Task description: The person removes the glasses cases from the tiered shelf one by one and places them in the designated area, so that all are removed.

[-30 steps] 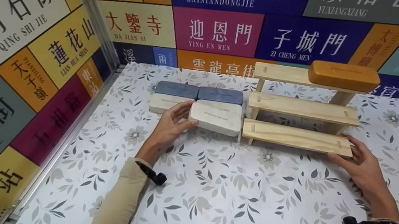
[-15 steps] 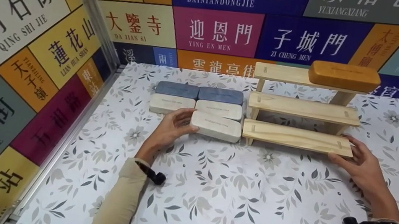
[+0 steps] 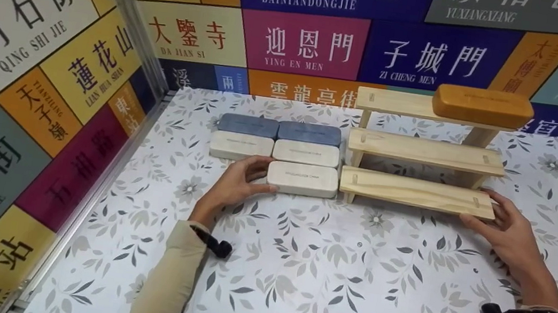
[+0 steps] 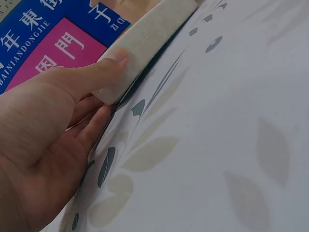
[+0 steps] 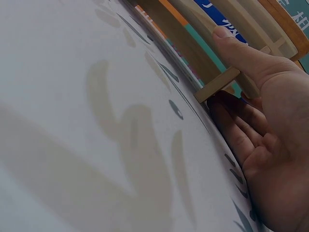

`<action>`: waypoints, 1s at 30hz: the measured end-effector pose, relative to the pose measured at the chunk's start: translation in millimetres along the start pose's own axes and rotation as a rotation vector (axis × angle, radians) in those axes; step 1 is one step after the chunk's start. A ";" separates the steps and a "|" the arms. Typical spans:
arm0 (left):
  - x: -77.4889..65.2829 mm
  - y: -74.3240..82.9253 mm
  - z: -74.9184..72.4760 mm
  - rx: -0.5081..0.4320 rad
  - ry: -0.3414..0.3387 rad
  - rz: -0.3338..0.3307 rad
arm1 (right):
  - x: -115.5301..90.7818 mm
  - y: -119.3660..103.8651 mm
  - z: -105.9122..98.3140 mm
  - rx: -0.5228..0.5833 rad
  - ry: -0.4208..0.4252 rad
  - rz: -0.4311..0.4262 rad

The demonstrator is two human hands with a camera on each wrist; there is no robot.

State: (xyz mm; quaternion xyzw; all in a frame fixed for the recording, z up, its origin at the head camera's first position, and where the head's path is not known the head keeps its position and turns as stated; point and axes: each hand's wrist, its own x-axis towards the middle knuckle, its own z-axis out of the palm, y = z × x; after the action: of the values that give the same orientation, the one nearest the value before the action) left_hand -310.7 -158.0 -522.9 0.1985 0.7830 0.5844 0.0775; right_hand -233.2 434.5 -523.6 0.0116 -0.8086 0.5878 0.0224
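Observation:
My left hand point(image 3: 238, 182) holds the left end of a white oblong case point(image 3: 303, 178), which lies flat in front of two other white cases point(image 3: 306, 152). In the left wrist view the thumb point(image 4: 104, 67) rests on the near side of that white case point(image 4: 145, 43), with fingers behind its end. My right hand point(image 3: 511, 235) grips the right end of the lowest shelf of a wooden three-step rack point(image 3: 417, 192). The right wrist view has the thumb point(image 5: 246, 53) along the shelf's front and curled fingers point(image 5: 239, 128) beside the rack's leg point(image 5: 217, 84).
Two blue-grey cases point(image 3: 309, 133) lie behind the white ones. An orange-brown case point(image 3: 482, 105) sits at the right of the rack's top shelf. The tabletop point(image 3: 350, 273) wears a leaf-patterned cover. Sign-covered panels point(image 3: 302, 41) stand behind and at left.
My left hand has brought the white case down and towards me, from over the other white cases to the table, and straightened it beside the rack. The right hand has stayed put.

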 end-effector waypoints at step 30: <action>-0.7 0.8 -3.2 0.114 0.055 0.025 | 0.5 -2.3 -0.2 -0.093 0.009 0.012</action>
State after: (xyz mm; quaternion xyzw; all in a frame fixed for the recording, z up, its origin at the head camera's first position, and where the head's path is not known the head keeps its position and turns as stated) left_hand -311.1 -161.0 -521.2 0.1961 0.8143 0.5451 0.0372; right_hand -233.6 433.9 -521.4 0.0031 -0.8350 0.5497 0.0230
